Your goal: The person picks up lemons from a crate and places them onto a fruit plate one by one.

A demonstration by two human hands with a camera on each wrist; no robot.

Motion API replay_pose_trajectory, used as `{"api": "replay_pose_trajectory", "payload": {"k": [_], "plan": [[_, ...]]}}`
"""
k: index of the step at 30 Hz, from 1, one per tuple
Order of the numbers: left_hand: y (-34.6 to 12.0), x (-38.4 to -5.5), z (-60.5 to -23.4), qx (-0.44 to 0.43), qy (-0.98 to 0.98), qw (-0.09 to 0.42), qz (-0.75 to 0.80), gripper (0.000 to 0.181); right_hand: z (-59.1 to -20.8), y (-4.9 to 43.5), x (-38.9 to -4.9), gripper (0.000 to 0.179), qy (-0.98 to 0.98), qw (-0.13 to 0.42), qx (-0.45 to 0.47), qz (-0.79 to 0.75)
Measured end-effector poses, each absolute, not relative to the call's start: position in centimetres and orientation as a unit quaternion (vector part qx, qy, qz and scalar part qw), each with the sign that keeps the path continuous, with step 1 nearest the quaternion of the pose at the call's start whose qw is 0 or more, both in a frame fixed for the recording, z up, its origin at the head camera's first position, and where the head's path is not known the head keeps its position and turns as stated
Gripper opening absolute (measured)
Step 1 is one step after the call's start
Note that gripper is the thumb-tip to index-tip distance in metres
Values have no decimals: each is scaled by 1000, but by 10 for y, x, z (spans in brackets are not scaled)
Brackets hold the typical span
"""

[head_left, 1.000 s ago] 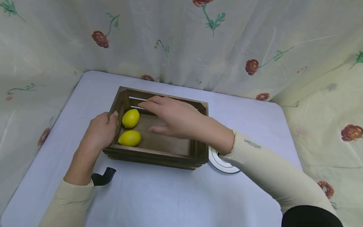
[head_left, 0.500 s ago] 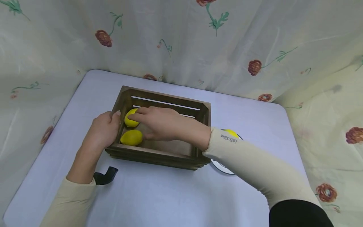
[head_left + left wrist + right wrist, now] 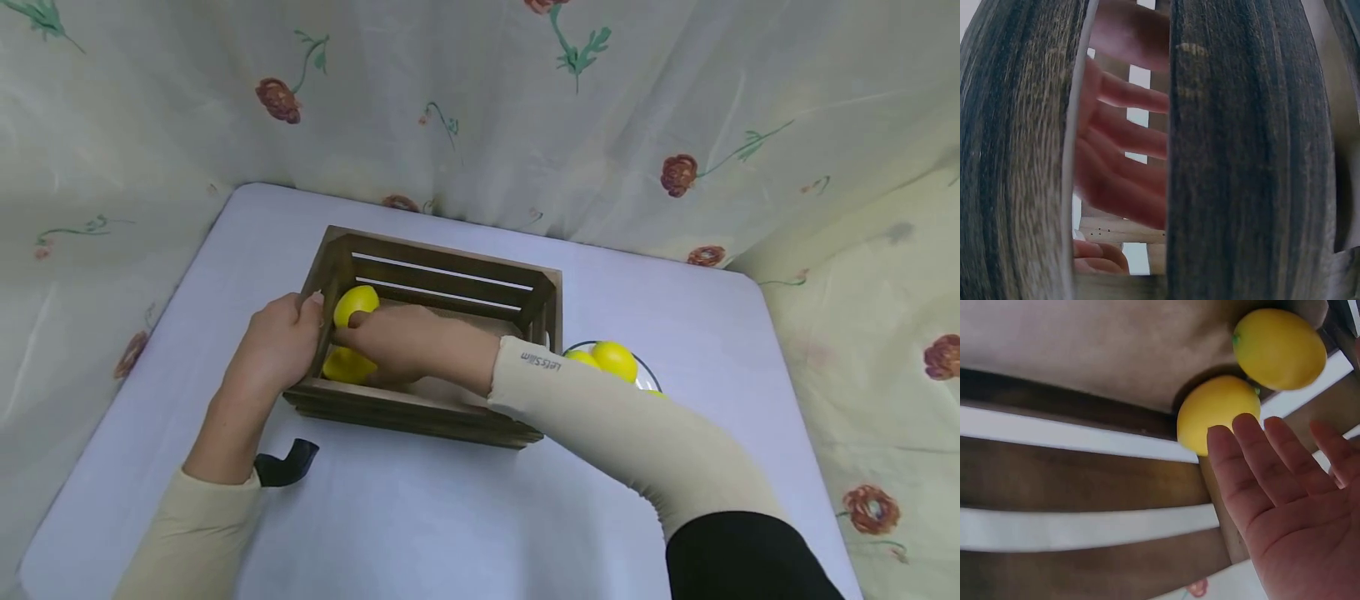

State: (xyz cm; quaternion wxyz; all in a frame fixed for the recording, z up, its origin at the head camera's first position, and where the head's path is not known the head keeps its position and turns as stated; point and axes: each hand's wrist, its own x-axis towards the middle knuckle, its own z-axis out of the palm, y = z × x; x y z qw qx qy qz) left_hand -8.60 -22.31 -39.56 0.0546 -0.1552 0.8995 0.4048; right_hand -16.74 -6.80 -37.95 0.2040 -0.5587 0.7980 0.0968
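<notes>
1. The right hand [image 3: 401,343] is down inside the crate [image 3: 450,287] at its left end, fingers straight and spread, holding nothing; the wrist view shows the open palm [image 3: 1297,512] facing the fruit.
2. Two lemons lie in the crate's left end: the near lemon [image 3: 343,367] just ahead of the fingertips, in the near-left corner, perhaps touching them; the far lemon [image 3: 357,302] beyond it, by the left wall.
3. The near lemon's long axis seems to run along the crate's length, toward the fingers.
4. The left hand [image 3: 281,340] grips the crate's left wall from outside, thumb over the rim.
5. More lemons sit on a plate [image 3: 651,379] off the crate's right end.
</notes>
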Motion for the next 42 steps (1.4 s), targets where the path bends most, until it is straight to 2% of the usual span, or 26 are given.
{"api": "replay_pose_trajectory", "payload": {"k": [13,18,22,26,42], "plan": [[-227,-88,-396,-152,899,54,408,61,-401,-78,-165,63,803,217,-545,105],[-227,-89,-395,-153,900,57,404,61,-402,-75,-168,45,799,229,-546,106],[-226,-89,-393,-158,900,63,402,62,-404,-71,-170,34,801,268,-525,106],[-226,-89,-392,-161,899,69,401,63,-405,-69,-171,35,807,298,-500,98],[-224,-88,-397,-160,902,69,395,62,-408,-64,-171,34,806,310,-493,111]]}}
